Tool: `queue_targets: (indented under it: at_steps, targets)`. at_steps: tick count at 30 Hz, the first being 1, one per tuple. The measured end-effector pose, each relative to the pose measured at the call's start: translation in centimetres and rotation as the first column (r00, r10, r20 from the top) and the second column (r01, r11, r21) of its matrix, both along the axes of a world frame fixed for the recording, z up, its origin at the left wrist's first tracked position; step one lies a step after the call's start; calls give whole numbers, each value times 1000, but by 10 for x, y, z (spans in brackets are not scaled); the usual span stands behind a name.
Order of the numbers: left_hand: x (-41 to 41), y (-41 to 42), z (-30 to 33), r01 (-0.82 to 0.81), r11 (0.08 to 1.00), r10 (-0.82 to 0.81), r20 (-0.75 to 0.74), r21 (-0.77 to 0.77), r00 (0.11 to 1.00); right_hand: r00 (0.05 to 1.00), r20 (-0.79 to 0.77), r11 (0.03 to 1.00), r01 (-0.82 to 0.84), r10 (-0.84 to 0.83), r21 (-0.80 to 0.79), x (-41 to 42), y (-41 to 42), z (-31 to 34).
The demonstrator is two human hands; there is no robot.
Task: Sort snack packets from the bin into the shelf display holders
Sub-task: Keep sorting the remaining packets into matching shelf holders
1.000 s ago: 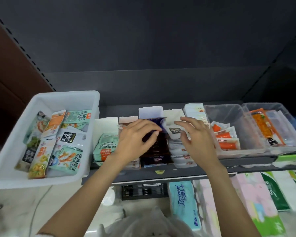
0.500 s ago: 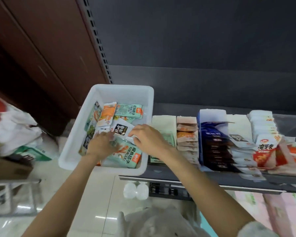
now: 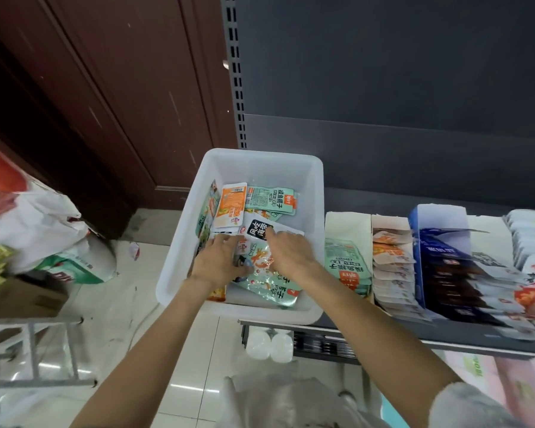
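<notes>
Head view: several snack packets [image 3: 270, 200] are seen left in the white bin [image 3: 179, 264] at the shelf's left end. Display holders [image 3: 392, 261] to the right are partly filled. Left hand [image 3: 214, 263] and right hand [image 3: 290, 253] are laid on packets, fingers loosely spread; no pinch can be confirmed.

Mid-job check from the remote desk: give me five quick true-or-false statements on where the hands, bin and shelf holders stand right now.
1. Both hands are inside the white bin. True.
2. The left hand is at the shelf holders. False: it rests on packets in the bin.
3. The right hand touches a white packet with a black label. True.
4. The bin is empty. False: several packets lie in it.
5. The blue box stands on the shelf right of the bin. True.
</notes>
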State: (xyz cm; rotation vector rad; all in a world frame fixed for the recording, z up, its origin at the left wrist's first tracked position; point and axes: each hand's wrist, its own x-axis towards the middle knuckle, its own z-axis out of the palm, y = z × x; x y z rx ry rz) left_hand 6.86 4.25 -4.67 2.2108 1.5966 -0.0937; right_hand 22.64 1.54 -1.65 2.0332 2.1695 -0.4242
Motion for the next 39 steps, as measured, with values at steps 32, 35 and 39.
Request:
queue_targets:
  at_steps: [32,35,39]
  targets:
    - [149,-31,39,110,828,-366,380,550,850,969,-244,691,201,-37,695,146,-113,59]
    - [136,-34,40,94,816,-373,395,571,839,985,-170,699,115,10,706,140,-114,62]
    - [128,-36,40,126,838,-391,423,531,818,996,-85,725,83,-34,684,135,-111,52]
